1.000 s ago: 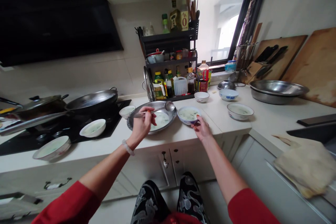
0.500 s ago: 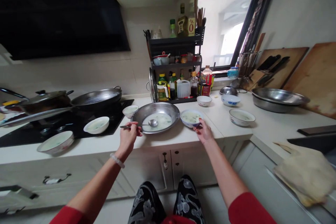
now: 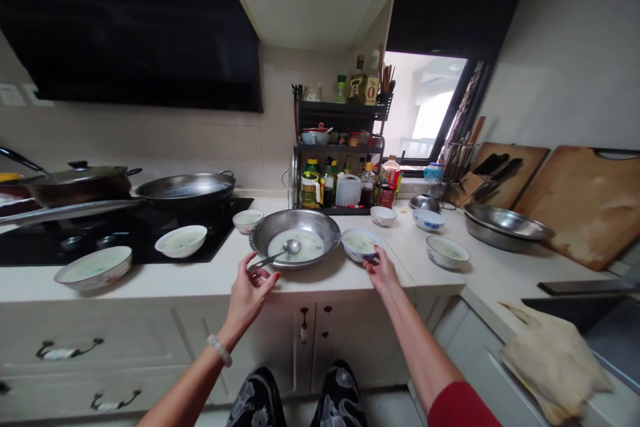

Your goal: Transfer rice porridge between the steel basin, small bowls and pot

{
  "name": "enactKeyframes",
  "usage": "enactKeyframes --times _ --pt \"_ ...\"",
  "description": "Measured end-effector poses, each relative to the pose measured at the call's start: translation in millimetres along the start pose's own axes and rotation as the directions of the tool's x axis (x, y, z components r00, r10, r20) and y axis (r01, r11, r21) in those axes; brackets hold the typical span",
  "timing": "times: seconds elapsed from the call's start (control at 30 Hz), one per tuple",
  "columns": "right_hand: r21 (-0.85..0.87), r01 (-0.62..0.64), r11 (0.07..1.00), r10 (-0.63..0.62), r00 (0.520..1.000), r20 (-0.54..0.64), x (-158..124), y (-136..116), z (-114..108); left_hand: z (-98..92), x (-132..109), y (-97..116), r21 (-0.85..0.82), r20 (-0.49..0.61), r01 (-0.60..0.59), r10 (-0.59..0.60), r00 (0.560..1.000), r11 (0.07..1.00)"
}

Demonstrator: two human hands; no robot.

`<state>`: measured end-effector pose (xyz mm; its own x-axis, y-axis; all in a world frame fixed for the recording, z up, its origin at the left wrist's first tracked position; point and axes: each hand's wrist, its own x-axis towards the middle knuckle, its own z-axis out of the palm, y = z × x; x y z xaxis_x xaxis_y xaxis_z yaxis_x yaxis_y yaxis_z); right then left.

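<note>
A wide metal basin (image 3: 260,225) stands at the counter's front, with milky soup in it. A metal spoon (image 3: 273,257) leans on its near rim, the bowl end over the soup. Beside the handle is my left hand (image 3: 250,290), thumb and fingers apart, the fingertips close to or touching the handle. On the right, my right hand (image 3: 381,269) grips the near edge of a blue-and-white bowl (image 3: 357,255) of soup with green bits. That bowl sits on the counter right of the basin.
Filled bowls stand left at the white bowl (image 3: 181,252), near the hob (image 3: 145,240), and right at the patterned bowl (image 3: 449,260). A wok (image 3: 185,201) is on the hob. Behind the basin stands a black rack (image 3: 340,147) of bottles. Metal basins (image 3: 505,237) and chopping boards (image 3: 575,207) are right.
My left hand has let go of the spoon's handle and opened, leaving the spoon on the basin's rim. My right hand stays on the bowl. The view has tilted upward.
</note>
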<state>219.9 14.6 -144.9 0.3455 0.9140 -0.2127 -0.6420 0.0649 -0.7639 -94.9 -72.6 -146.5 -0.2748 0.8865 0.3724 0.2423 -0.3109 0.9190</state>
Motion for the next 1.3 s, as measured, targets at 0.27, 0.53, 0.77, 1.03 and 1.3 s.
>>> enactKeyframes --times 0.27,0.53,0.77,1.03,1.3 --pt "-0.011 -0.057 0.998 0.056 0.998 -0.031 6.6 -9.8 9.1 -59.4 0.4 -53.8 0.343 -0.247 -0.078 0.170 0.954 0.936" --pt "-0.029 -0.074 0.997 0.073 0.997 -0.032 15.0 -12.9 21.8 -69.9 39.2 -52.6 0.512 -0.191 -0.082 0.207 0.960 0.855" --pt "-0.033 -0.099 0.995 0.096 0.993 -0.072 27.6 -18.7 30.0 -58.7 56.6 -66.2 0.582 -0.109 -0.123 0.227 0.968 0.804" --pt "-0.038 -0.109 0.993 0.104 0.987 -0.123 51.3 -24.5 36.2 -50.8 46.9 -61.7 0.717 -0.072 -0.065 0.167 0.983 0.694" --pt "-0.061 -0.112 0.992 0.100 0.980 -0.170 74.3 -22.0 49.6 -49.6 44.5 -65.7 0.784 -0.022 -0.115 0.212 0.977 0.610"
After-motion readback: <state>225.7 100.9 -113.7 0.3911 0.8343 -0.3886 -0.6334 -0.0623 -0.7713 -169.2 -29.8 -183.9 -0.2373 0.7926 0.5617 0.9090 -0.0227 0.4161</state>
